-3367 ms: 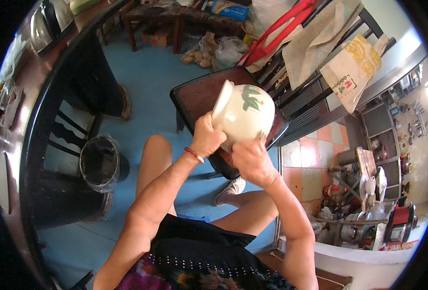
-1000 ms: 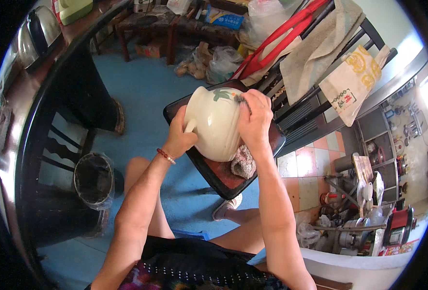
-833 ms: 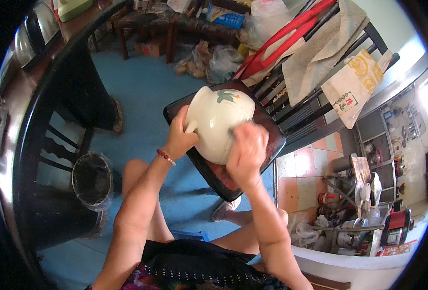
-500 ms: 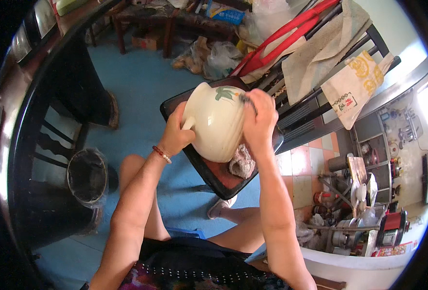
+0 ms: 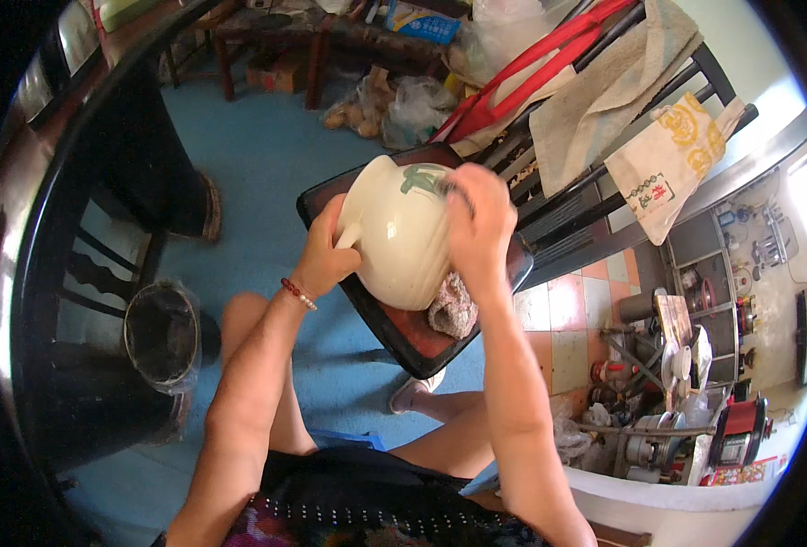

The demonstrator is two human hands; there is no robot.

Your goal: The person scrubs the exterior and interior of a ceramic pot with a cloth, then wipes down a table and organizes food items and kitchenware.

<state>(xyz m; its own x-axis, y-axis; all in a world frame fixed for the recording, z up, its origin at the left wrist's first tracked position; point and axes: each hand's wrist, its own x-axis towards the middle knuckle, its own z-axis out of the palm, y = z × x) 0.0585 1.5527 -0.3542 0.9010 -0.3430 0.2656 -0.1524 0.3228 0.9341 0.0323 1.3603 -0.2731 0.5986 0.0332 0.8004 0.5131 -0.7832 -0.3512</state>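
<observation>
A round cream ceramic pot [image 5: 394, 242] with a green leaf design lies tilted on the dark wooden seat of a chair [image 5: 349, 301]. My left hand [image 5: 329, 246] grips it by the small handle on its left side. Against the pot's right wall presses my right hand [image 5: 482, 223], its fingers bent and blurred. Something small and dark shows at those fingertips, too smeared to name. A crumpled pinkish-white rag [image 5: 454, 308] is wedged on the seat by the pot's lower right side.
Cloths and a printed cloth bag [image 5: 668, 173] hang over the chair's back. At the left stands a lined bin [image 5: 162, 337] beside a black chair. Plastic bags [image 5: 413, 105] lie on the blue floor at the back; kitchen shelves [image 5: 659, 401] fill the right.
My right hand has shifted slightly left across the pot's wall, covering more of the leaf design. The left hand keeps its hold, and the pot has moved a touch left.
</observation>
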